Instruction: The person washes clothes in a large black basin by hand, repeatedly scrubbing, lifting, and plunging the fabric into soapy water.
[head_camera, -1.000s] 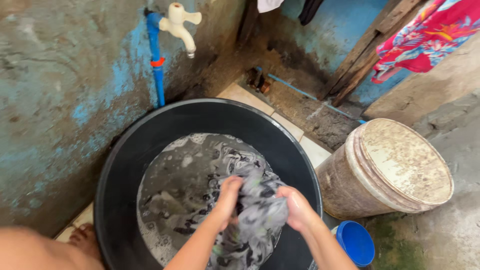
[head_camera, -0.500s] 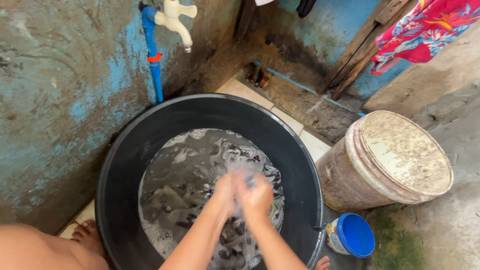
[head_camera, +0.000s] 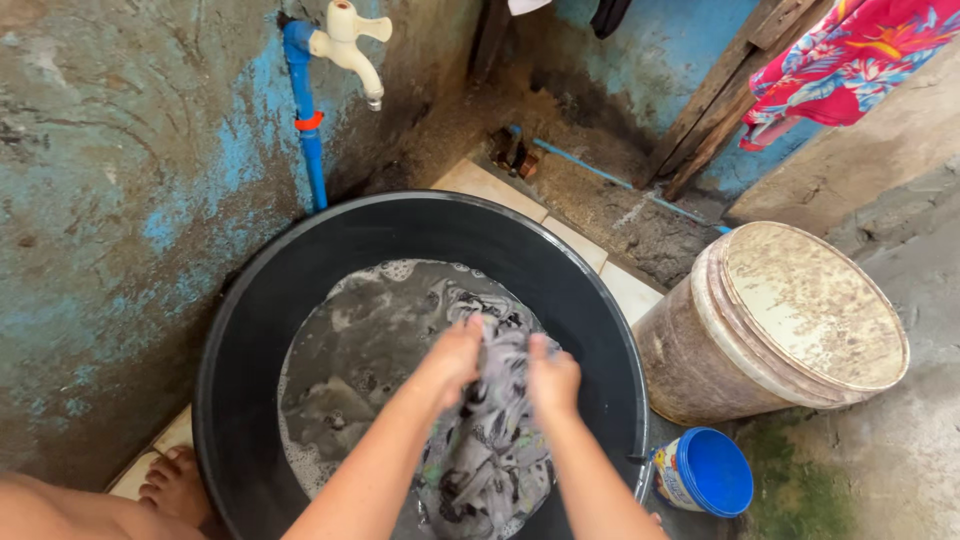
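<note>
Head view — left hand (head_camera: 450, 360) | right hand (head_camera: 552, 380) — both gripping wet cloth (head_camera: 490, 440)

Blue-lidded labelled tub (head_camera: 700, 473) beside basin (head_camera: 240, 330)

Outdoor home washing spot, wall tap (head_camera: 350, 45), black tub (head_camera: 250, 330), hanging clothes (head_camera: 840, 65)

Both forearms are reaching forward and down, converging toward the middle. The left hand (head_camera: 452, 358) is curling its fingers shut, knuckles up, and the right hand (head_camera: 553, 378) is sitting just beside it, fist closed too. A bare foot (head_camera: 175, 484) is showing lower left.
</note>
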